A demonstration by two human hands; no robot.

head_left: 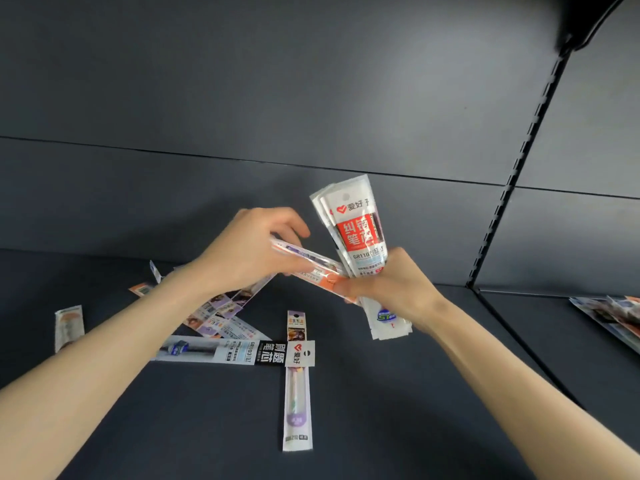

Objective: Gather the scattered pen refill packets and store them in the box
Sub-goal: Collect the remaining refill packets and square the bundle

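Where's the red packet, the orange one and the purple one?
Red-labelled packet (356, 233): head view, on its red label.
Orange-ended packet (327, 279): head view, on its orange end.
Purple packet (296, 419): head view, on its purple lower end.

Our right hand (391, 289) sits mid-frame with a bunch of packets (356, 233) standing up in it. Just left, our left hand (249, 251) holds a slanted packet (304, 259) that reaches the right hand. Below them, on the shelf (381, 410), we see a sideways packet (221, 351) lying across a long packet (297, 403). A small pile (221, 313) lies behind them. A lone packet (68, 327) lies far left, and a stack (613, 317) lies at the right edge.
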